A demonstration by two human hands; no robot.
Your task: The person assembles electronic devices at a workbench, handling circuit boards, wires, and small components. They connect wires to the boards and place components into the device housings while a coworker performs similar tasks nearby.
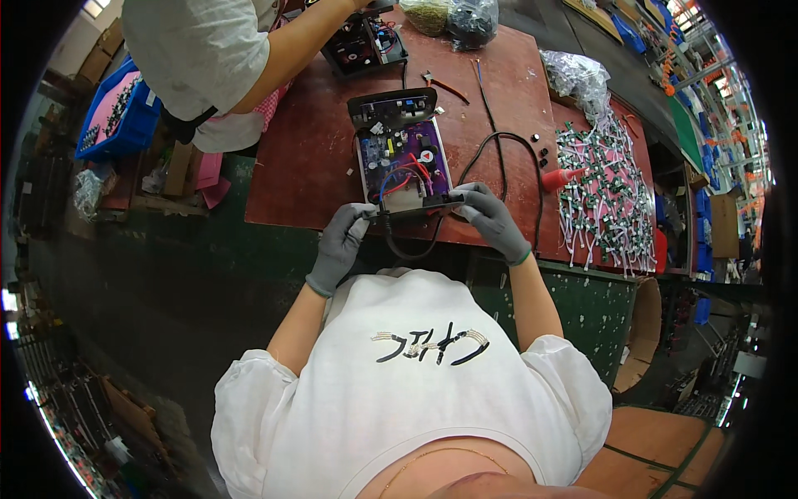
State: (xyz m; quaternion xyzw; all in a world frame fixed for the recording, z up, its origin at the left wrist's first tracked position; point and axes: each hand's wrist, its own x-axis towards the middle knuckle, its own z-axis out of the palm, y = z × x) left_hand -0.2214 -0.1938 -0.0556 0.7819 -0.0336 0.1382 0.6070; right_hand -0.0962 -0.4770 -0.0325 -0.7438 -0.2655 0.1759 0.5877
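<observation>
An opened electronic unit (404, 158) lies on the reddish-brown table (307, 158), showing a purple circuit board with red, blue and black wires. Its black front panel (392, 106) stands tilted at the far end. My left hand (342, 241), in a grey glove, pinches the near left corner of the unit's black rear panel where a black cable (413, 249) loops out. My right hand (490, 218), also gloved, grips the near right end of that same panel.
Another person in a white shirt (199, 50) leans over a second open unit (366, 46) at the far side. A heap of small wired parts (607, 191) covers the right of the table. A red-handled tool (559, 176), a plastic bag (578, 76) and a blue bin (116, 112) lie around.
</observation>
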